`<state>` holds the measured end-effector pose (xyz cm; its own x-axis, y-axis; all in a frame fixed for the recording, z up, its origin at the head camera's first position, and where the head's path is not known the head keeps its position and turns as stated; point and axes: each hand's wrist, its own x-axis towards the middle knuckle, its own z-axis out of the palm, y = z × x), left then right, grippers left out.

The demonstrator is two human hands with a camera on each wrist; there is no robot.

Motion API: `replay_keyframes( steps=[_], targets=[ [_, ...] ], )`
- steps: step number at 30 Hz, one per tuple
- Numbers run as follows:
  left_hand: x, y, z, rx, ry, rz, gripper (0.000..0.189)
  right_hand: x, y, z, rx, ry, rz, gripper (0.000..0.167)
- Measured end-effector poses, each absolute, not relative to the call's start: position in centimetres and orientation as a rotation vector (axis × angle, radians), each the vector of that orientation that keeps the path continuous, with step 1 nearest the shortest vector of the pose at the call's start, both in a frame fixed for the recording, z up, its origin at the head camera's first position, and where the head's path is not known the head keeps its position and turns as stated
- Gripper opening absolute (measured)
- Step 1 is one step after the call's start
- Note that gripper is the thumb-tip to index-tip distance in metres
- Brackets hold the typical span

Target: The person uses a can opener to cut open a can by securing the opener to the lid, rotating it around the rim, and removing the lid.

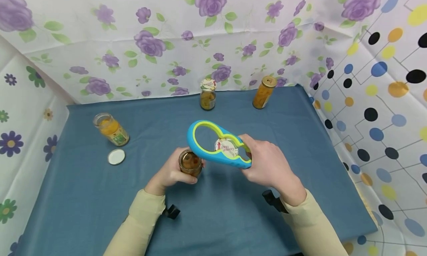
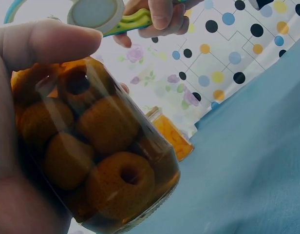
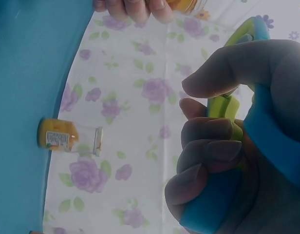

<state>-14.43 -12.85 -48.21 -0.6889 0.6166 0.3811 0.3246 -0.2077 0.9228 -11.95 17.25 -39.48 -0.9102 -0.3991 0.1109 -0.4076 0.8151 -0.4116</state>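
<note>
My left hand grips a glass jar of round brown fruit in dark liquid; its top is uncovered. In the left wrist view the thumb lies across the upper part of the jar, and holes show in some fruit. The right hand holds a blue and lime-green jar opener by its handle end, just above and right of the jar. Within the opener's narrower opening sits a printed lid, its pale underside turned toward the left wrist camera. Curled fingers wrap the opener in the right wrist view.
On the left of the blue cloth stands an open jar of yellow fruit, with a white lid lying near it. Along the back edge are a jar with a patterned lid and an orange-filled jar with a gold lid.
</note>
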Motion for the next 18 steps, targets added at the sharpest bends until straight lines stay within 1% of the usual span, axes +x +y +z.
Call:
replay_keyframes(
  steps=[11, 18],
  targets=[
    [-14.47, -13.07, -47.96, 1.111, 1.931, 1.982, 0.043, -11.92, 18.01, -40.18, 0.613, -2.974, 0.685, 0.059],
    [-14.75, -13.57, -47.86, 1.04, 2.057, 2.01, 0.04, -11.8, 18.14, -40.24, 0.609, -2.985, 0.683, 0.058]
  ],
)
